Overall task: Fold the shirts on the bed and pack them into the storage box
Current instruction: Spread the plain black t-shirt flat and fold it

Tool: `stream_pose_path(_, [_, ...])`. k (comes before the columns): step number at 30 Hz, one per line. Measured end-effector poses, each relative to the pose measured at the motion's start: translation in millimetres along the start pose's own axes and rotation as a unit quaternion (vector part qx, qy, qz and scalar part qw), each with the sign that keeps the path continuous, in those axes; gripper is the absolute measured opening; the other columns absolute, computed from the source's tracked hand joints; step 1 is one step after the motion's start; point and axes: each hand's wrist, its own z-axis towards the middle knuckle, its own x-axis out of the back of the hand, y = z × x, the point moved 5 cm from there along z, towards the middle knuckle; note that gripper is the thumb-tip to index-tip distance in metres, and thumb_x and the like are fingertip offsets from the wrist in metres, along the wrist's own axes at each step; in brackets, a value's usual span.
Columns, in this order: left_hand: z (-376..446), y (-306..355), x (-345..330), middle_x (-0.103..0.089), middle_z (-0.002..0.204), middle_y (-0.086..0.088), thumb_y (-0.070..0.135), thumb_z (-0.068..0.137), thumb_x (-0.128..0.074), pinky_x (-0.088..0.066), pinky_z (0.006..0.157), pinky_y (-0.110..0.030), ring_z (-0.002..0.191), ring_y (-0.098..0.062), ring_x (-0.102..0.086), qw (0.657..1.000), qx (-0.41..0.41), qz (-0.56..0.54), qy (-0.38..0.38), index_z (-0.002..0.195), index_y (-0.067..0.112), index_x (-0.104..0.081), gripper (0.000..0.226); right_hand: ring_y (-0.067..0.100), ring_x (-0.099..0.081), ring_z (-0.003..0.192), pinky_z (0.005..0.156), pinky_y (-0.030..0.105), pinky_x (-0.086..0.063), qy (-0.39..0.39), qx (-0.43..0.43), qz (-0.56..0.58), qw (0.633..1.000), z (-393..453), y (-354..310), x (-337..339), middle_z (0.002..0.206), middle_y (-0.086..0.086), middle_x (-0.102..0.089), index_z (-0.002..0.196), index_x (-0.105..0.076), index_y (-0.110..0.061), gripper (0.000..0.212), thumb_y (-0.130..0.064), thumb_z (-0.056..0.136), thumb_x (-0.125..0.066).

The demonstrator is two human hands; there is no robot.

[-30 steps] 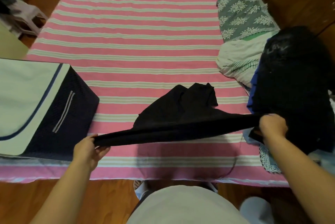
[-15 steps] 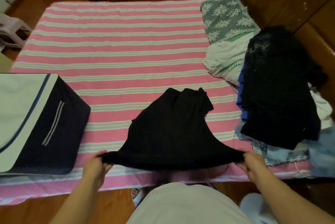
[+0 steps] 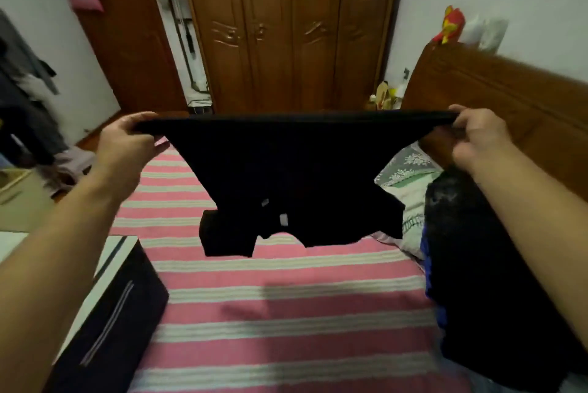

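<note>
From the head camera, the black cotton T-shirt (image 3: 296, 182) hangs in mid-air across the centre of the frame, upside down: its hem is pulled taut and level along the top, its sleeves and neck opening dangling at the bottom, clear of the pink-and-white striped bed sheet (image 3: 286, 313). The left hand (image 3: 127, 141), at centre left, has its fingers curled over one hem corner; the right hand (image 3: 477, 138), at centre right, pinches the other corner the same way. The shirt's long line runs straight across between them, both hands about level, neither plainly nearer. I'd judge the coming move is to lay it flat on the bare sheet directly beneath.

The dark navy fabric storage box (image 3: 105, 322) sits in the lower left, nearer the left hand; its white lid looks closed, so its contents can't be seen. A heap of dark unfolded clothes (image 3: 483, 281) lies at the lower right, beside the right forearm.
</note>
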Motion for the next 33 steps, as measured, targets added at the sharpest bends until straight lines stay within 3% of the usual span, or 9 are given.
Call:
stream_pose_path(2, [-9, 3, 13, -0.072, 0.1, -0.005, -0.007, 0.091, -0.066, -0.057, 0.069, -0.02, 0.092, -0.022, -0.069, 0.989, -0.062, 0.133, 0.025, 0.109, 0.019, -0.07, 0.032, 0.03, -0.06, 0.106, 0.071, 0.031, -0.061, -0.007, 0.035, 0.0, 0.999, -9, -2, 4, 0.117, 0.015, -0.057, 0.096, -0.065, -0.012, 0.054, 0.024, 0.066, -0.037])
stream_pose_path(7, [-40, -15, 34, -0.065, 0.079, 0.007, 0.021, 0.103, -0.058, -0.044, 0.069, -0.027, 0.074, -0.02, -0.058, 0.976, -0.106, 0.19, -0.001, 0.088, 0.026, -0.066, 0.018, 0.016, -0.073, 0.085, 0.072, 0.029, -0.06, 0.01, 0.081, -0.043, 0.996, -18, 7, 32, 0.102, 0.008, -0.069, 0.102, -0.065, -0.019, 0.036, 0.006, 0.097, -0.04])
stream_pose_path(12, [-91, -60, 17, -0.069, 0.12, -0.004, 0.003, 0.105, -0.045, -0.05, 0.099, -0.03, 0.115, -0.017, -0.063, 0.996, -0.021, 0.013, -0.091, 0.124, 0.011, -0.067, 0.03, 0.016, -0.067, 0.083, 0.066, 0.028, -0.055, 0.006, 0.075, -0.266, 0.961, -24, 23, 48, 0.095, 0.004, -0.064, 0.104, -0.061, -0.016, 0.038, 0.007, 0.099, -0.032])
stream_pose_path(15, [-129, -91, -21, -0.072, 0.094, 0.002, -0.007, 0.103, -0.036, -0.055, 0.078, -0.022, 0.089, -0.016, -0.065, 0.988, 0.084, -0.072, -0.103, 0.111, 0.007, -0.069, 0.037, 0.018, -0.061, 0.089, 0.065, 0.025, -0.053, 0.008, 0.105, -0.368, 0.924, -29, 39, 50, 0.095, 0.003, -0.059, 0.113, -0.061, -0.009, 0.039, 0.013, 0.096, -0.033])
stream_pose_path(19, [-186, -135, -102, -0.057, 0.066, 0.007, 0.012, 0.079, -0.053, -0.037, 0.061, -0.03, 0.067, -0.017, -0.047, 0.961, 0.21, 0.034, -0.177, 0.076, 0.029, -0.073, 0.027, 0.025, -0.062, 0.097, 0.068, 0.023, -0.053, -0.162, 0.086, -0.5, 0.846, -47, 101, 29, 0.102, 0.012, -0.064, 0.105, -0.065, -0.005, 0.035, 0.016, 0.093, -0.04])
stream_pose_path(22, [-238, -141, -164, -0.061, 0.084, 0.007, 0.028, 0.092, -0.066, -0.045, 0.06, -0.022, 0.075, -0.014, -0.058, 0.927, 0.22, 0.103, -0.287, 0.104, 0.031, -0.061, 0.014, 0.017, -0.063, 0.089, 0.077, 0.028, -0.052, -0.353, 0.07, -0.587, 0.725, -95, 165, 6, 0.093, 0.006, -0.07, 0.09, -0.069, -0.016, 0.038, 0.015, 0.084, -0.049])
stream_pose_path(24, [-260, -142, -195, -0.064, 0.101, 0.01, 0.039, 0.092, -0.072, -0.049, 0.072, -0.017, 0.089, -0.006, -0.064, 0.92, 0.176, 0.119, -0.33, 0.115, 0.028, -0.051, 0.033, 0.011, -0.064, 0.088, 0.08, 0.026, -0.05, -0.427, 0.055, -0.595, 0.678, -127, 206, 3, 0.092, -0.002, -0.072, 0.091, -0.071, -0.023, 0.038, 0.009, 0.083, -0.051])
stream_pose_path(29, [-273, -149, -202, -0.062, 0.085, 0.009, 0.05, 0.091, -0.069, -0.04, 0.052, -0.022, 0.069, -0.004, -0.06, 0.935, 0.14, 0.235, -0.226, 0.103, 0.027, -0.044, 0.037, 0.013, -0.068, 0.094, 0.088, 0.04, -0.055, -0.363, -0.009, -0.534, 0.764, -156, 257, 22, 0.096, -0.005, -0.073, 0.095, -0.072, -0.025, 0.032, -0.001, 0.088, -0.052])
stream_pose_path(33, [-268, -158, -192, -0.06, 0.077, 0.013, 0.045, 0.103, -0.051, -0.035, 0.051, -0.027, 0.067, -0.015, -0.059, 0.914, 0.052, 0.342, -0.213, 0.097, 0.03, -0.049, 0.016, 0.012, -0.064, 0.116, 0.106, 0.036, -0.048, -0.387, -0.136, -0.387, 0.826, -168, 276, 36, 0.111, -0.007, -0.07, 0.13, -0.055, -0.04, 0.042, -0.009, 0.104, -0.045])
